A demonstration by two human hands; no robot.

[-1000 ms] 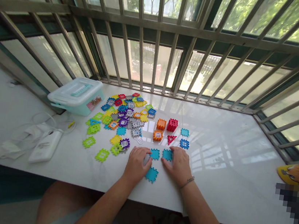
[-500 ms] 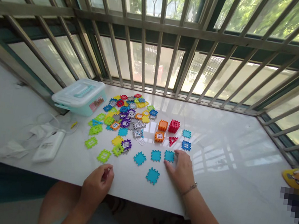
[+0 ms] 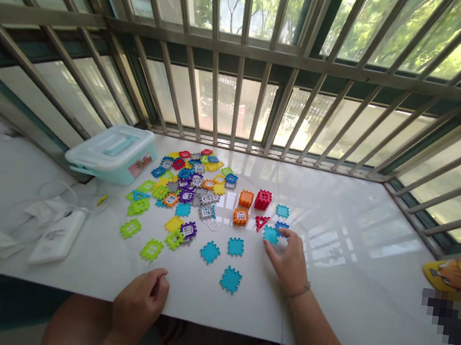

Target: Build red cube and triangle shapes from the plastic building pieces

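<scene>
My right hand (image 3: 291, 265) pinches a light-blue notched square tile (image 3: 271, 235) between thumb and fingers, just in front of a dark-blue window tile (image 3: 282, 225) that it partly hides. My left hand (image 3: 141, 296) is curled into a loose fist at the table's front edge, with nothing seen in it. Between the hands lie three more light-blue tiles: one on the left (image 3: 210, 252), one in the middle (image 3: 235, 247) and one nearer me (image 3: 230, 279). Farther back is another light-blue tile (image 3: 282, 210). A red triangle piece (image 3: 261, 223) lies left of the held tile.
Orange tile stacks (image 3: 245, 199) and a red stack (image 3: 263, 200) stand mid-table. Mixed coloured tiles (image 3: 189, 181) spread to their left. A lidded box (image 3: 114, 151), a white power strip (image 3: 58, 236) and cables are at the left. A yellow object (image 3: 457, 276) is at the right edge. Barred windows enclose the table.
My right hand has moved away from me and slightly right with the light-blue tile, from the row beside the others to the dark-blue tile. My left hand stays curled. The view has shifted slightly.
</scene>
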